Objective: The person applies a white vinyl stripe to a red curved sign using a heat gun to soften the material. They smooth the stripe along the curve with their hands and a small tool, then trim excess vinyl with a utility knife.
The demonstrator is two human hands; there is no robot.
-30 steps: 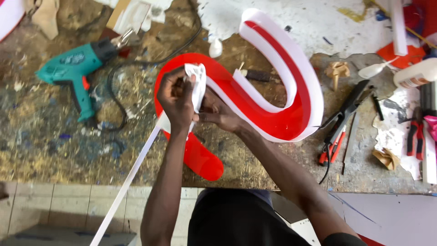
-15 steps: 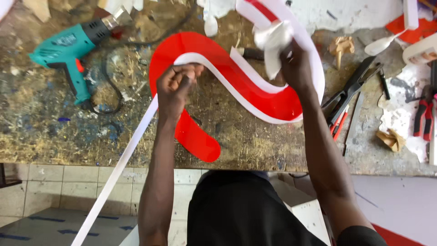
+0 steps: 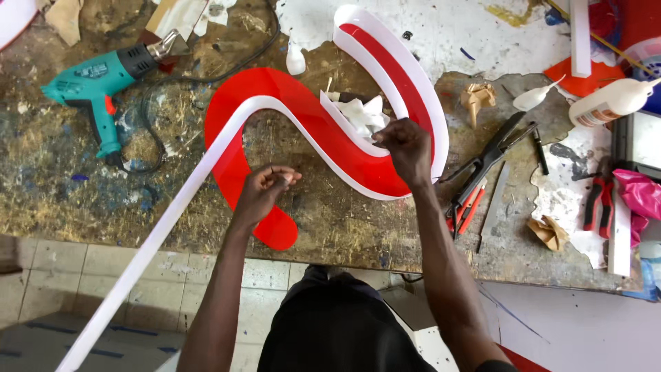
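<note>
Since half a second ago the right hand (image 3: 407, 143) has come down from the top of the curve to the inner bend of the red S-shaped letter (image 3: 303, 117), and the left hand (image 3: 265, 189) has moved a little lower, off the white strip (image 3: 172, 220). Going from left to right: far to the left of the left hand lies a teal heat gun (image 3: 96, 79) on the counter (image 3: 82, 186), well apart from both hands. Next, the white strip runs its long axis from the lower left, past the edge of the counter, up to the right, where it stands on edge along the border of the red letter; it passes just to the left of the left hand. The fingers (image 3: 284, 178) of this hand are pinched narrow on something very small and thin, which I cannot identify. The lower tail of the letter lies directly under this hand. The right hand is nearer to the strip's free end: its fingers are closed on the white edge at the inner bend, touching it, with crumpled white paper (image 3: 361, 114) just to their left, inside the curve. To the right of this hand lie black pliers (image 3: 485, 165) and then a white glue bottle (image 3: 609, 103). No container with contents is clearly visible.
</note>
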